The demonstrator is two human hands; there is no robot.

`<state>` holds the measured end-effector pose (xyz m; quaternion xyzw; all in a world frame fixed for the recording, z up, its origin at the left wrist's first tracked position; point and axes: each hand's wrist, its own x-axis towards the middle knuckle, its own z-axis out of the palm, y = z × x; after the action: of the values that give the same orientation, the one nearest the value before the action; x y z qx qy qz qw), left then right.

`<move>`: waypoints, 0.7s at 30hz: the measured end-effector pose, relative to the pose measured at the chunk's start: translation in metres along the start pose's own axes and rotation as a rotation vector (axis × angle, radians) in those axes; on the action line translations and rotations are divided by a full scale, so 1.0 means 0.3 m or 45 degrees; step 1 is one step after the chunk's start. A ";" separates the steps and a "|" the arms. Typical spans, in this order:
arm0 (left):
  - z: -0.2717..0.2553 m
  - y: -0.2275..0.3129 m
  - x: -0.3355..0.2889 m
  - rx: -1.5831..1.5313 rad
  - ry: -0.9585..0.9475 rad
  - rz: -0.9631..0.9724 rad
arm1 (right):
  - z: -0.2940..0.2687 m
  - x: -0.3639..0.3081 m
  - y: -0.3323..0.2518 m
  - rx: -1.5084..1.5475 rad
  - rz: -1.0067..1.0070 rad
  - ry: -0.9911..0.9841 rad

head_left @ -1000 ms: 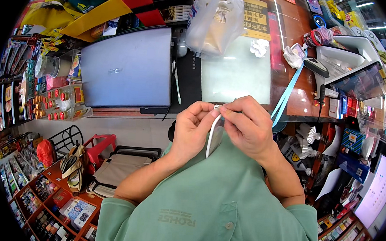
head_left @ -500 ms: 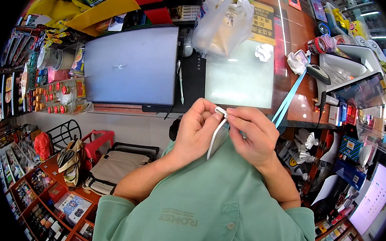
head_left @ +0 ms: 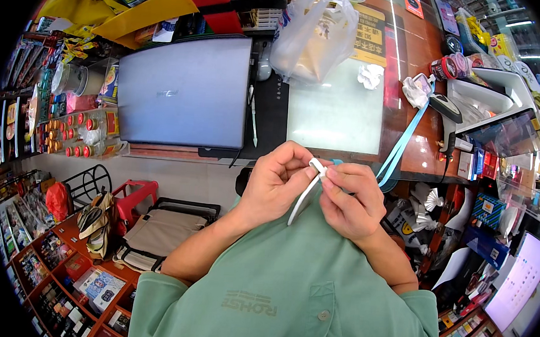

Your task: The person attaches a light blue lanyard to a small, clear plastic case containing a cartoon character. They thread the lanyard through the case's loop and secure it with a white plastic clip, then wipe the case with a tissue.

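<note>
In front of my chest, over the desk's near edge, both hands are pinching a thin white strap-like cord [head_left: 302,199]. Its top bends into a small loop between my fingertips, and its lower part hangs down against my green shirt. My left hand [head_left: 280,180] is closed, with thumb and forefinger on the loop's left side. The cord's short end lies between the thumb and fingers of my right hand [head_left: 356,201], also closed. A bit of light blue shows just behind the right fingertips; I cannot make out what it belongs to.
A closed laptop [head_left: 185,92] lies on the desk at left, a pen [head_left: 253,116] beside it. Beyond my hands are a pale mat [head_left: 335,120], a plastic bag [head_left: 315,35] and crumpled tissue [head_left: 369,76]. A blue lanyard [head_left: 403,141] and a handheld scanner [head_left: 446,111] lie at right.
The white cord's top has turned from a slanted straight piece into a bent loop. My right fingers have shifted slightly down along it. Light blue now shows behind them.
</note>
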<state>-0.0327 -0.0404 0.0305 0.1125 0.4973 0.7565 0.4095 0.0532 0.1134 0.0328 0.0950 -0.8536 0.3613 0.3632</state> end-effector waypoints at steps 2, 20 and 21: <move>-0.001 0.000 0.002 0.002 -0.020 0.020 | 0.005 -0.003 -0.001 -0.008 -0.009 0.031; -0.040 -0.025 -0.028 0.026 -0.046 0.165 | 0.022 -0.019 -0.005 0.073 -0.123 -0.008; -0.045 -0.031 -0.031 0.016 -0.061 0.180 | 0.022 -0.015 -0.006 0.075 -0.136 -0.014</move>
<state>-0.0298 -0.0545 0.0184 0.1678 0.4829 0.7776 0.3661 0.0537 0.1072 0.0277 0.1531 -0.8383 0.3657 0.3742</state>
